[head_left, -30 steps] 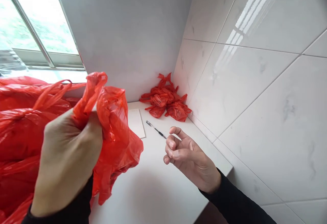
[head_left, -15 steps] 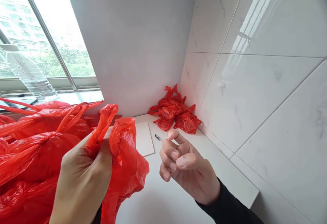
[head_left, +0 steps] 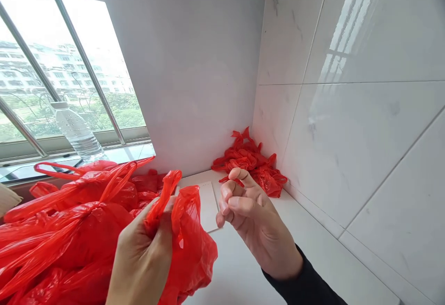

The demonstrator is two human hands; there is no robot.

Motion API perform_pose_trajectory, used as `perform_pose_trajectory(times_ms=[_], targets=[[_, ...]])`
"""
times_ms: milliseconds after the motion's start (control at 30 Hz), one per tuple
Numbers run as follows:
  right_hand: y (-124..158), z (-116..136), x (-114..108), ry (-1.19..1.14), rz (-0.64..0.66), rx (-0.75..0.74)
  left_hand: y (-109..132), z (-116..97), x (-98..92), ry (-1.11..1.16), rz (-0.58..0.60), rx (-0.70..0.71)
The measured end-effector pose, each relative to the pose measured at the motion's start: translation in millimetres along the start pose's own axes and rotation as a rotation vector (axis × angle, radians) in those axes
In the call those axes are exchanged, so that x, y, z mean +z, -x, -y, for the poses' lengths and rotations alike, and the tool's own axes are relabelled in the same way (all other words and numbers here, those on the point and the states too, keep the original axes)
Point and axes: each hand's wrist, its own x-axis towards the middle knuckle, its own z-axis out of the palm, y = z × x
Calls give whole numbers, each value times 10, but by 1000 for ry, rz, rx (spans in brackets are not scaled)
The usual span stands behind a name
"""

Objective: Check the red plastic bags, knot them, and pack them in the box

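At far left, a water bottle (head_left: 79, 131) stood at the window (head_left: 104, 50), behind a large heap of red bags (head_left: 76, 244). In front of the heap's right side, the left hand (head_left: 142, 261) was clamped on one red bag (head_left: 194, 244), pinching its upper part between thumb and forefinger; the body of the bag hung to the right of the knuckles, above the table (head_left: 236, 263). The step in hand appeared to be the holding and handling of this single bag. A white pad (head_left: 206, 203) lay behind it, partly hidden. Farther right, the right hand (head_left: 257, 221) hung apart from the bag, fingers loosely bent and holding nothing visible; whether thumb and fingertips touched could not be told. A move by this hand on the bag would seem to call for a short reach leftward and a light pinch on thin film. Open room lay between the two hands and toward the lower right. A smaller bag pile (head_left: 257, 161) occupied the back corner, and the tiled wall (head_left: 365, 156) bounded the table's right side.
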Motion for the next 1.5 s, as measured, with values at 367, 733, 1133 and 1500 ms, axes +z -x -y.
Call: perform_pose_trajectory(times_ms=[367,733,1133,1500], targets=[[9,12,-49,870,-41,-38,27,-10,221,26,147,64],[-147,148,-342,797,-134,-69,-43,146,224,211,122,-20],[-25,204,-155,893,-19,-26,84,-46,399,-51,400,113],[6,166,-189,1113,104,-204,93,30,322,-5,387,72]])
